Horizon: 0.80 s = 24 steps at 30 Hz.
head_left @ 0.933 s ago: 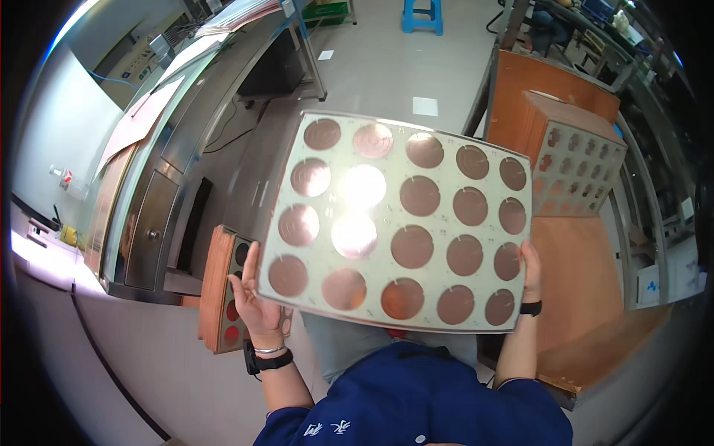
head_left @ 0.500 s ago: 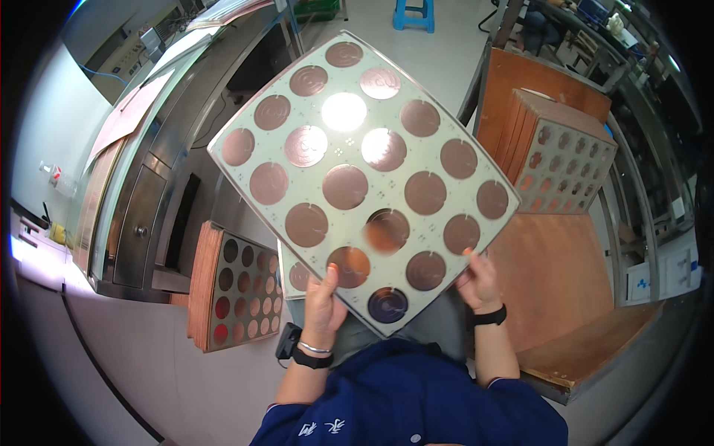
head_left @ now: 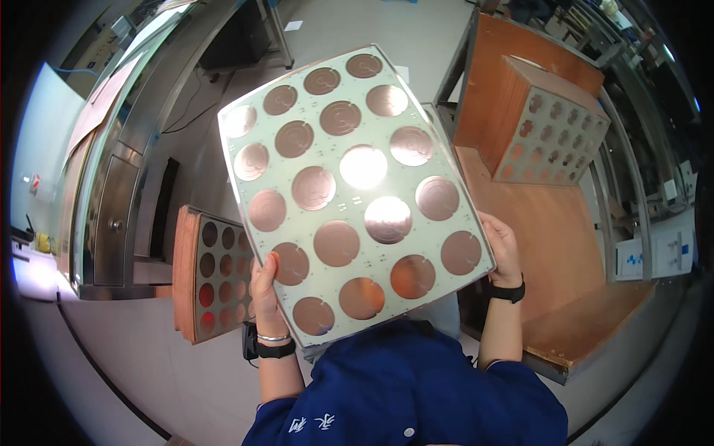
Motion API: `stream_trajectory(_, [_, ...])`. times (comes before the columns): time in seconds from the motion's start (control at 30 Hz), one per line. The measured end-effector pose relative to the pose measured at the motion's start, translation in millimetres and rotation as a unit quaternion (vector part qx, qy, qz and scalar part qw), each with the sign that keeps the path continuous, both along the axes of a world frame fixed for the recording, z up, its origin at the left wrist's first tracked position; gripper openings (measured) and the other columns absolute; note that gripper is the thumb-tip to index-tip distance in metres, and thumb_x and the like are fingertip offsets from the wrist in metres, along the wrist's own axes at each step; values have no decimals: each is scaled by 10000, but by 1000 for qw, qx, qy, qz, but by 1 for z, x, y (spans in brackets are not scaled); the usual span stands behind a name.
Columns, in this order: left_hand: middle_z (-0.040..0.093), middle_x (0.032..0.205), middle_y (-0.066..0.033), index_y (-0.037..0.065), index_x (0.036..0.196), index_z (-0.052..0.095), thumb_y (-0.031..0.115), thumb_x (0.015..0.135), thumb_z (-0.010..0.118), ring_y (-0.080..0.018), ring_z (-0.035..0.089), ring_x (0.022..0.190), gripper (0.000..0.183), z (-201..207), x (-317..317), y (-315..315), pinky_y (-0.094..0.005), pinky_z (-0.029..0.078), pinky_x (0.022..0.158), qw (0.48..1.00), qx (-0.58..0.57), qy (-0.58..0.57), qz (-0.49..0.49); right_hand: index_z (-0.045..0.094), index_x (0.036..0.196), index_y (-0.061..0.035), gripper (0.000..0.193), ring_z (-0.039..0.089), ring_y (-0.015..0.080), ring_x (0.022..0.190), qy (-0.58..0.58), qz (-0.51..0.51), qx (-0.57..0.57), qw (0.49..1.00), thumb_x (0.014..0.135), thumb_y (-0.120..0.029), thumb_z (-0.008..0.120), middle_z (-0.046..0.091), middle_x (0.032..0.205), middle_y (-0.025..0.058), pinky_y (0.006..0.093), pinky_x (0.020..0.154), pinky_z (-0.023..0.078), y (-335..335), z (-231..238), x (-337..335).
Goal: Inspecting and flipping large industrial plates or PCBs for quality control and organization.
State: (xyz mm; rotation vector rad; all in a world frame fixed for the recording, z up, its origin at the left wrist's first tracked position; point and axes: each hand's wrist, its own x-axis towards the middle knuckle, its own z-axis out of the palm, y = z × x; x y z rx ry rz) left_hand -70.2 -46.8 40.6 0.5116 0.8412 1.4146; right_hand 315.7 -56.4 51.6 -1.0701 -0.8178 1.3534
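A person holds a large pale panel (head_left: pixel 349 193) with rows of round copper discs up in front of them, tilted, its far end leaning to the right. The left hand (head_left: pixel 266 286) grips the near left edge, its fingers (head_left: pixel 269 262) curled over the face beside a disc. The right hand (head_left: pixel 504 249) clasps the near right edge, its fingers mostly hidden behind the panel. Both wrists carry dark bands. To the left, below the panel, a stack of similar panels (head_left: pixel 212 271) stands on edge, near a steel cabinet (head_left: pixel 111 215). To the right, an orange-brown worktop (head_left: pixel 565 253) carries another block of panels (head_left: pixel 554 130) at its far end, well apart from the hands.
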Motion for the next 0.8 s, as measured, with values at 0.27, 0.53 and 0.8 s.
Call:
stream_trajectory(0.27, [574, 1131, -90, 3, 1256, 430, 182, 917, 542, -167, 585, 983, 399, 3, 3, -1, -293, 476, 848, 1000, -18, -19, 12, 553, 1162, 58, 306, 607, 98, 855, 4, 12, 3, 1000, 949, -154, 496, 641, 1006, 84, 222, 748, 490, 1, 6, -3])
stream_trajectory(0.53, [579, 1132, -114, -19, 1234, 451, 153, 877, 589, -191, 595, 970, 419, 7, -7, -2, -301, 482, 849, 999, 9, -28, -45, 519, 1157, 53, 390, 619, 121, 745, 63, 55, -24, 996, 979, -279, 421, 654, 904, 89, 234, 687, 502, 7, -9, 13])
stream_trajectory(0.8, [436, 1342, -141, -27, 1385, 291, 475, 961, 328, -218, 451, 1204, 659, 19, 3, 7, -347, 387, 989, 990, 76, -13, -118, 532, 1093, -8, 296, 586, 110, 862, 182, 35, 28, 982, 982, -256, 415, 607, 996, 60, 244, 755, 483, 34, -3, 5])
